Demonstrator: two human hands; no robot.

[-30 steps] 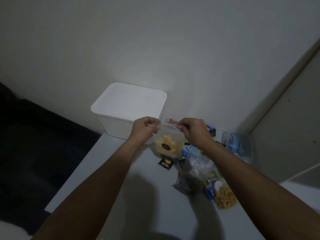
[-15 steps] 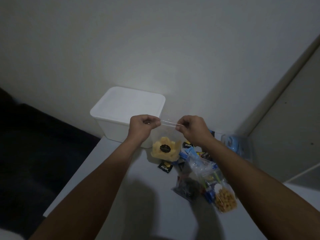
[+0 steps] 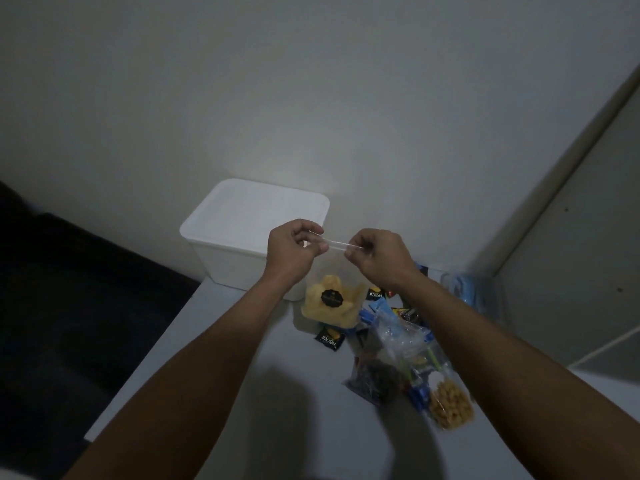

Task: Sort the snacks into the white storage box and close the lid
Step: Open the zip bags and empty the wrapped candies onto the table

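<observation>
Above the table (image 3: 242,393), both hands' grips pinch a clear bag (image 3: 334,299) of yellow chips taut.

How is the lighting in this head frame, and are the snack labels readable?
Head view: dim overall, with a soft bright patch on the wall above the white storage box; the arms' shadow falls on the table; straight edges bow from the wide lens. The black packet shows lettering, while the label on the chip bag is too dark to read.

Storage box (image 3: 239,251) — white plastic, matt, smooth lid. Chip bag (image 3: 330,299) — clear glossy plastic film. Table (image 3: 214,358) — smooth, matt white surface.
</observation>
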